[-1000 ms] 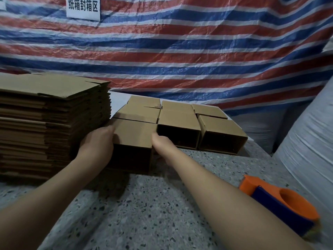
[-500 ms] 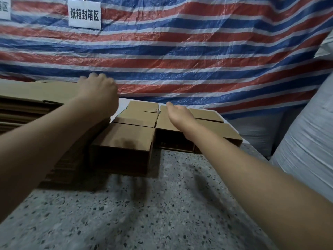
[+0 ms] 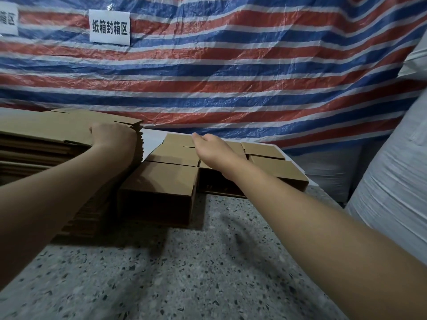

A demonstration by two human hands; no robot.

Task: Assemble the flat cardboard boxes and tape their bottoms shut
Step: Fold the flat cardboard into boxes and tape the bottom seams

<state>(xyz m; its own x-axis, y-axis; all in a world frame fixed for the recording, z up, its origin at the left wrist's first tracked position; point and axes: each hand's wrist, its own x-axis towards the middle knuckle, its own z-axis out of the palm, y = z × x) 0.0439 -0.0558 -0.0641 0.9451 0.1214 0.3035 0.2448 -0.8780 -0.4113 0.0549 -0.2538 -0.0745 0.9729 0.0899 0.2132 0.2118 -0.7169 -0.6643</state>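
Two bare arms of ours reach forward over the speckled stone tabletop [image 3: 208,273]. Behind its far edge hangs the largest thing in sight, a red, white and blue striped tarp [image 3: 231,72], with a white sign [image 3: 109,27] of printed characters fixed to it at upper left. At the right edge of the tabletop rises a big white woven sack [image 3: 392,181].

Next in size, the stack of flat cardboard boxes [image 3: 37,144] stands at the far left corner of the tabletop, many sheets deep. Our left hand [image 3: 113,137] lies on the stack's right end: the fingers curl down over the edge of the top sheet, the thumb lies on its upper face, and so the hand grips that top sheet.

Just beside the stack, along the far edge, sit the assembled boxes [image 3: 272,167], six or so, packed in rows and touching one another. The nearest box [image 3: 159,190] stands closest to us, beside the stack's right flank, its dark side facing us.

Our right hand [image 3: 215,148] hovers above the middle of these assembled boxes, palm down, fingers straight and close together, holding nothing. We cannot tell whether it touches the cardboard under it.
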